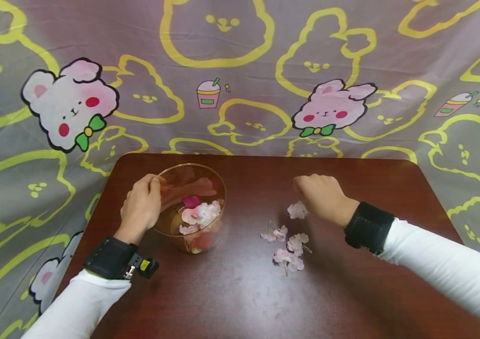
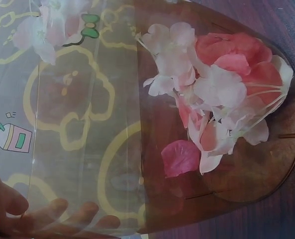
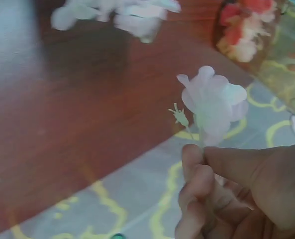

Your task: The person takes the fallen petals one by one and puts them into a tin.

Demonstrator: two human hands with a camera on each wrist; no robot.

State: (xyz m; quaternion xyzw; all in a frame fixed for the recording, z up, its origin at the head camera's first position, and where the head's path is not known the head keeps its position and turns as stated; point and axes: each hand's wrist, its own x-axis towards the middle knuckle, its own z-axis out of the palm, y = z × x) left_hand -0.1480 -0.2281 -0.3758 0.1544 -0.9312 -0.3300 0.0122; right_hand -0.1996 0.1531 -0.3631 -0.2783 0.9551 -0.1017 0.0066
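My left hand (image 1: 140, 207) grips the left rim of a clear amber container (image 1: 225, 197), thumb on top and fingers along the wall. Inside it lie white and pale pink flowers (image 2: 219, 87), coral petals (image 2: 232, 47) and one magenta petal (image 2: 181, 158). To the right, over the table, my right hand (image 1: 322, 195) pinches a pale pink artificial flower (image 3: 212, 102) by its thin stem between thumb and forefinger. A small bare green stem tip (image 3: 179, 117) stands beside that bloom. Below and left of this hand, several pale pink flower sprigs (image 1: 288, 259) lie on the table.
The dark red-brown table (image 1: 240, 296) has rounded far corners. Behind and around it hangs a grey-pink cloth (image 1: 248, 84) printed with yellow outlines and cartoon rabbits. Black bands sit on both wrists, over white sleeves (image 1: 447, 268).
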